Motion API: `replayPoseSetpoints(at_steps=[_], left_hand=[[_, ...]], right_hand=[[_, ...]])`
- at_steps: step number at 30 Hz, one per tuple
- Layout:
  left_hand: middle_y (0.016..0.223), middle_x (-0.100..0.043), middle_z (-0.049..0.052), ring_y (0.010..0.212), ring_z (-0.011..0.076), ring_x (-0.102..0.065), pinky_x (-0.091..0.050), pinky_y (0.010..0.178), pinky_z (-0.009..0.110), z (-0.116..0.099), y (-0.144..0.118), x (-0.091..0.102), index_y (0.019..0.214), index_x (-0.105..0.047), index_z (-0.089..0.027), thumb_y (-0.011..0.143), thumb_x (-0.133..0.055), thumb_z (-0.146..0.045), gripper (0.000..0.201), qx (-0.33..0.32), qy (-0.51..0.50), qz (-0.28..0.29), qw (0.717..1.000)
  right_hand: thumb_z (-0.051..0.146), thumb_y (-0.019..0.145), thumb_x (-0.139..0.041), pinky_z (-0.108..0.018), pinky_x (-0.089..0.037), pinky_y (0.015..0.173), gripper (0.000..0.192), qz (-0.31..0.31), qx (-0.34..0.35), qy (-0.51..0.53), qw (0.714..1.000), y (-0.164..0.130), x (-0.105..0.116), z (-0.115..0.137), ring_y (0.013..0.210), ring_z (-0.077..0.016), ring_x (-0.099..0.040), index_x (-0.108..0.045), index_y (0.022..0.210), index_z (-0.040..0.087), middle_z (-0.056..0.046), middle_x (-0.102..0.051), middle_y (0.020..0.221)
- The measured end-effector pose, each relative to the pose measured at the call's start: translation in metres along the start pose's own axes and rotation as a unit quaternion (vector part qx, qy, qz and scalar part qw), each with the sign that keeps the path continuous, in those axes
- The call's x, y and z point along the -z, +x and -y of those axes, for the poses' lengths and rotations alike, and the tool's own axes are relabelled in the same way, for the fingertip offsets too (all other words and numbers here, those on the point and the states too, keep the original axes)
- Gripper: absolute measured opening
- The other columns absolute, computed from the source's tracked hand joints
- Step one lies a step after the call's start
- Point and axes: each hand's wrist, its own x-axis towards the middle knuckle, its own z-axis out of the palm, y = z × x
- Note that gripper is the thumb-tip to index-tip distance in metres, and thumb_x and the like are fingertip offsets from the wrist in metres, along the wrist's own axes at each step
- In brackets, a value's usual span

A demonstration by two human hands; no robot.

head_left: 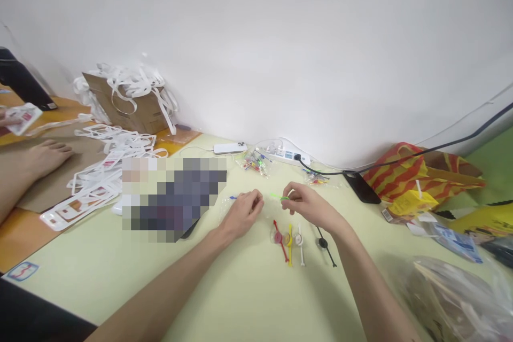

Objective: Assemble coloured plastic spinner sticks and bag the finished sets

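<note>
— Head view: what do we hold?

— Our right hand (pixel 305 204) pinches a small green plastic strap (pixel 282 198) between curled fingertips, just above the pale yellow tabletop (pixel 240 288). Our left hand (pixel 243 213) is loosely curled beside it; whether it grips anything, we cannot tell.

— And below our hands?

— A red strap (pixel 279 239), a yellow strap (pixel 289 243), a white strap (pixel 300 243) and a black strap (pixel 325 246) lie side by side. A white power strip (pixel 285 155) sits by the wall.
</note>
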Motion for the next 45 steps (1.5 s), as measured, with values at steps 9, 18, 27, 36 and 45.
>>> replayPoseSetpoints(at_steps=[9, 18, 27, 36, 45], left_hand=[[0.072, -0.059, -0.002, 0.071, 0.0169, -0.053, -0.039, 0.072, 0.030, -0.005, -0.002, 0.000, 0.084, -0.051, -0.021, 0.098, -0.042, -0.032, 0.020, -0.010, -0.011, 0.014, 1.000], [0.075, -0.064, 0.001, 0.073, 0.0173, -0.054, -0.041, 0.073, 0.031, -0.008, -0.002, -0.002, 0.083, -0.056, -0.021, 0.096, -0.045, -0.030, 0.020, -0.023, -0.014, 0.022, 0.999], [0.071, -0.061, -0.001, 0.068, 0.0162, -0.052, -0.040, 0.075, 0.032, -0.001, -0.001, -0.004, 0.082, -0.055, -0.020, 0.096, -0.045, -0.030, 0.019, -0.019, -0.008, -0.001, 1.000], [0.077, -0.064, 0.001, 0.074, 0.0175, -0.056, -0.040, 0.080, 0.035, -0.006, -0.003, -0.005, 0.084, -0.057, -0.020, 0.095, -0.046, -0.029, 0.018, -0.030, 0.002, 0.007, 1.000], [0.073, -0.062, 0.000, 0.072, 0.0171, -0.056, -0.040, 0.080, 0.034, -0.005, -0.003, -0.004, 0.083, -0.056, -0.021, 0.095, -0.047, -0.028, 0.017, -0.027, 0.000, 0.000, 1.000]], right_hand=[[0.020, 0.081, -0.061, -0.026, -0.040, 0.066, 0.014, -0.055, 0.014, -0.157, 0.986, 0.020, -0.027, -0.034, 0.074, -0.0176, -0.061, -0.062, 0.095, 0.021, -0.004, -0.070, 0.085], [0.019, 0.080, -0.058, -0.023, -0.040, 0.063, 0.010, -0.002, 0.062, -0.120, 0.991, 0.020, -0.042, -0.020, 0.066, -0.0143, -0.058, -0.069, 0.077, 0.019, 0.000, -0.070, 0.073], [0.012, 0.075, -0.057, -0.025, -0.043, 0.065, 0.017, -0.030, 0.060, -0.117, 0.991, 0.020, -0.028, -0.026, 0.067, -0.0165, -0.064, -0.072, 0.074, 0.018, -0.002, -0.073, 0.073], [0.015, 0.079, -0.060, -0.025, -0.041, 0.062, 0.013, -0.092, 0.029, -0.133, 0.986, 0.030, -0.058, -0.032, 0.067, -0.0171, -0.064, -0.070, 0.074, 0.019, -0.006, -0.073, 0.075], [-0.002, 0.071, -0.046, -0.022, -0.038, 0.057, 0.031, -0.088, 0.029, -0.141, 0.986, 0.029, -0.056, -0.039, 0.060, -0.0142, -0.060, -0.067, 0.083, 0.017, -0.003, -0.071, 0.068]])
